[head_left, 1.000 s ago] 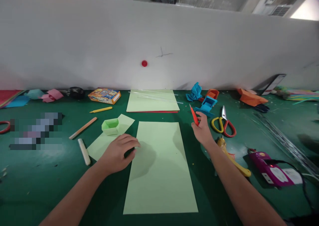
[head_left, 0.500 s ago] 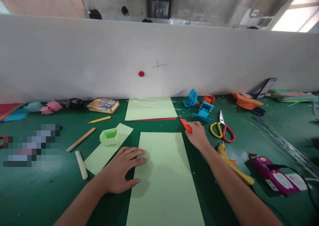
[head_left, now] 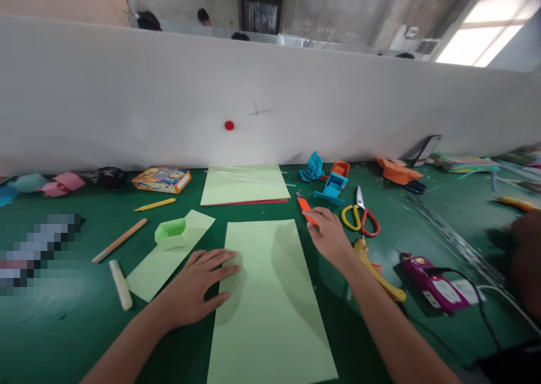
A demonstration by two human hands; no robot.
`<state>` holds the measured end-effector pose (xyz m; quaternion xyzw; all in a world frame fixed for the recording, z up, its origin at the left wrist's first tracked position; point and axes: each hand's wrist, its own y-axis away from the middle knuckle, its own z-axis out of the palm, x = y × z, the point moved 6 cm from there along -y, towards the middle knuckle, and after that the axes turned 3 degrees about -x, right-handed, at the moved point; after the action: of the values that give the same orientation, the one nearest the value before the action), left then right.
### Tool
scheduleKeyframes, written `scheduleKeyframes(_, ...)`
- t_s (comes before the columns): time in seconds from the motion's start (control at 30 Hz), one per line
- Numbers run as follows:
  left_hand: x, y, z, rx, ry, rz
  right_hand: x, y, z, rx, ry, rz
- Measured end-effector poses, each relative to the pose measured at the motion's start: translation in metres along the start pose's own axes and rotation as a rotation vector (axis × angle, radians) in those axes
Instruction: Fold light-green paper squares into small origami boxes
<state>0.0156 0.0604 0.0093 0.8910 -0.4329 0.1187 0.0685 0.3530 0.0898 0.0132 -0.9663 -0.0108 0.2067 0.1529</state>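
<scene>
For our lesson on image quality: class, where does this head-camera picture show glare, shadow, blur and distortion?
Head view: the window at top right is blown out; the left hand casts a soft shadow on the green sheet; a mosaic patch hides something at left; the white partition bows from wide-angle distortion.

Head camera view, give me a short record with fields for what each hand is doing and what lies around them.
left hand: left hand flat, fingers spread, on the left edge of the large light green sheet
right hand: right hand holds an orange utility knife by the sheet's top right corner
surface: green table
left of sheet: small green paper box on a smaller green sheet
right of sheet: yellow and red scissors, yellow glue gun
</scene>
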Motion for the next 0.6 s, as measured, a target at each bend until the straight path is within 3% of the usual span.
scheduleKeyframes(0.13, -0.003, -0.002, 0.003, -0.001, -0.012, 0.002, 0.013, 0.048, -0.031, -0.03, 0.036, 0.029)
scheduleKeyframes(0.23, -0.002, -0.003, 0.004, 0.002, -0.012, 0.004, 0.058, 0.083, -0.055, -0.048, 0.164, 0.239)
scheduleKeyframes(0.3, -0.002, -0.004, 0.004, 0.013, -0.014, -0.002, 0.088, 0.102, -0.064, -0.139, 0.244, 0.302)
scheduleKeyframes(0.37, -0.001, -0.004, 0.003, 0.023, -0.018, -0.01, 0.113, 0.118, -0.064, -0.262, 0.201, 0.357)
scheduleKeyframes(0.47, -0.001, -0.005, 0.004, 0.024, -0.026, -0.022, 0.137, 0.14, -0.054, -0.432, -0.036, 0.436)
scheduleKeyframes(0.6, -0.001, -0.005, 0.005, 0.034, -0.011, -0.047, 0.152, 0.158, -0.052, -0.424, -0.121, 0.423)
